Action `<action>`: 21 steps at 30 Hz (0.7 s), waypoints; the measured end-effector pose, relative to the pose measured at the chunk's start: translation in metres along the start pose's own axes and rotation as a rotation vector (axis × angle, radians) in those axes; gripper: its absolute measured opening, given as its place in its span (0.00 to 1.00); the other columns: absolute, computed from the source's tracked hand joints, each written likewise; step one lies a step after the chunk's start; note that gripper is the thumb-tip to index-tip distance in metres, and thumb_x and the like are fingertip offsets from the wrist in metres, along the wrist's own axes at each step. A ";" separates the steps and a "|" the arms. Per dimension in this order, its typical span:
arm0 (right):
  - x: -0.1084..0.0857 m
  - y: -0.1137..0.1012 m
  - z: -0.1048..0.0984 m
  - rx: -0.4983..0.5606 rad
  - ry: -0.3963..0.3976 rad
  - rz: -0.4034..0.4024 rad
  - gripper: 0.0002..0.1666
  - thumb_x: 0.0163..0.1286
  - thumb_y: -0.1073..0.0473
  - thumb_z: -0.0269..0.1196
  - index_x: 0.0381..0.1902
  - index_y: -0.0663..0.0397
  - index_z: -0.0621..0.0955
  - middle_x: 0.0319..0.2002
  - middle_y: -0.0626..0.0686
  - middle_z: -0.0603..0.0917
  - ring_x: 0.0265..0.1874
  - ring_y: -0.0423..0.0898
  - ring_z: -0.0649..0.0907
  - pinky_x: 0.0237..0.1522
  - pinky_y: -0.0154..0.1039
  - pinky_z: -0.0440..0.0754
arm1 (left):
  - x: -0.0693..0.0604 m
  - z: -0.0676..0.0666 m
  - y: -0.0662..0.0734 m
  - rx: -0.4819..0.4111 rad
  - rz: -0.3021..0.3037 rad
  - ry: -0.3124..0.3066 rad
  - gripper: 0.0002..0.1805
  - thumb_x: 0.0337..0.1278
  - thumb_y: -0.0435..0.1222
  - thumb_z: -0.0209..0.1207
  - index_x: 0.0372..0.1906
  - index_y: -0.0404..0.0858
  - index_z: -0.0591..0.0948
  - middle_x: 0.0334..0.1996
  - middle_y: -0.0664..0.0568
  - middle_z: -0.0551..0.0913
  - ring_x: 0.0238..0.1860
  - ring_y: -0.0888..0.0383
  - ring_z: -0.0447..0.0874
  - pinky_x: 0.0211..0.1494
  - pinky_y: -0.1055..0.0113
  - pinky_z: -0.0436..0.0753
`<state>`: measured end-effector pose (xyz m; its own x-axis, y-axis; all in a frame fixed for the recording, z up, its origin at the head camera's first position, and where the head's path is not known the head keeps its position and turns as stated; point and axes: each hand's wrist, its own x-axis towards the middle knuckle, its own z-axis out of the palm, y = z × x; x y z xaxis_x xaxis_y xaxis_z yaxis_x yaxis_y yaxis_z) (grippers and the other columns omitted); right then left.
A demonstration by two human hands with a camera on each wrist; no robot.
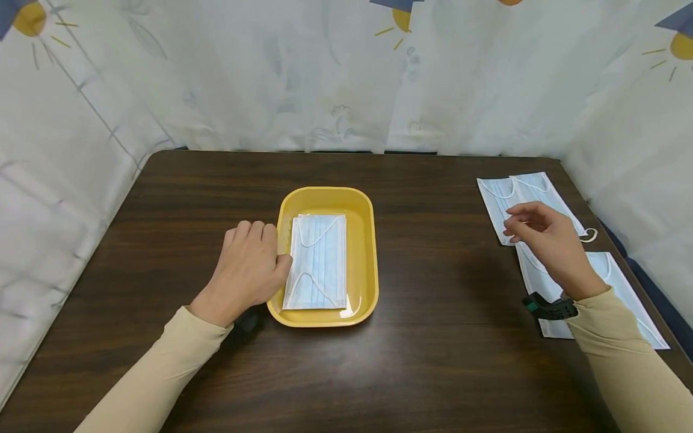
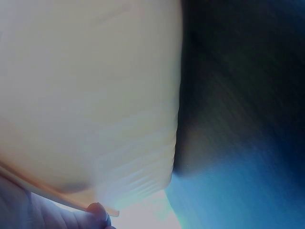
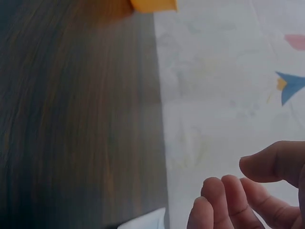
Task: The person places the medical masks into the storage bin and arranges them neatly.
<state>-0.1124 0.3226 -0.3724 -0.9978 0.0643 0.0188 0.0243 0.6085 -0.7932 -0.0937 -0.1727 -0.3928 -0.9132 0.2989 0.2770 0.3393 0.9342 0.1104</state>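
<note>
The pale, cream-coloured outer wall of a tray (image 2: 90, 86) fills the left and middle of the left wrist view, blurred, with ridges showing near its lower corner. At the lower left the left hand (image 2: 45, 214) holds the thin rim (image 2: 52, 194), one fingertip (image 2: 97, 211) lying against the edge. To the right is the dark desk (image 2: 243, 86), washed with blue glare lower down, beside a bright white patch (image 2: 147, 212) at the bottom.

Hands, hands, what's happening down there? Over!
Left hand gripping yellow tray. Right hand empty, above loose masks. More masks inside tray. Nothing seen in the way.
</note>
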 end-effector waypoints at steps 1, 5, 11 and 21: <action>-0.001 0.003 -0.003 -0.023 -0.002 0.008 0.21 0.75 0.50 0.63 0.60 0.53 0.78 0.38 0.32 0.87 0.36 0.32 0.87 0.41 0.25 0.82 | 0.000 0.000 0.000 -0.001 0.002 0.003 0.10 0.54 0.37 0.48 0.22 0.38 0.65 0.22 0.47 0.65 0.29 0.47 0.61 0.36 0.56 0.63; -0.005 0.018 -0.015 -0.086 -0.017 0.046 0.28 0.75 0.45 0.62 0.65 0.54 0.76 0.40 0.27 0.85 0.38 0.27 0.86 0.40 0.24 0.81 | -0.001 0.000 0.000 -0.005 0.010 0.018 0.10 0.54 0.37 0.47 0.22 0.38 0.64 0.22 0.47 0.64 0.28 0.47 0.60 0.35 0.57 0.63; -0.010 0.035 -0.028 -0.182 -0.032 0.092 0.32 0.76 0.43 0.60 0.69 0.56 0.74 0.42 0.27 0.84 0.36 0.22 0.85 0.38 0.25 0.81 | -0.002 0.000 0.000 -0.007 0.012 0.017 0.10 0.54 0.37 0.46 0.21 0.38 0.64 0.22 0.47 0.64 0.28 0.47 0.60 0.34 0.57 0.61; -0.021 0.062 -0.051 -0.355 -0.075 0.147 0.36 0.77 0.42 0.58 0.71 0.61 0.71 0.62 0.70 0.80 0.37 0.13 0.69 0.34 0.24 0.75 | 0.000 0.000 -0.001 -0.007 0.037 0.061 0.10 0.53 0.36 0.45 0.20 0.39 0.63 0.20 0.47 0.63 0.26 0.47 0.59 0.32 0.59 0.59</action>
<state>-0.0868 0.3993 -0.3911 -0.9835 0.1212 -0.1341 0.1742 0.8337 -0.5240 -0.0938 -0.1737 -0.3935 -0.8847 0.3207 0.3382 0.3742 0.9214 0.1052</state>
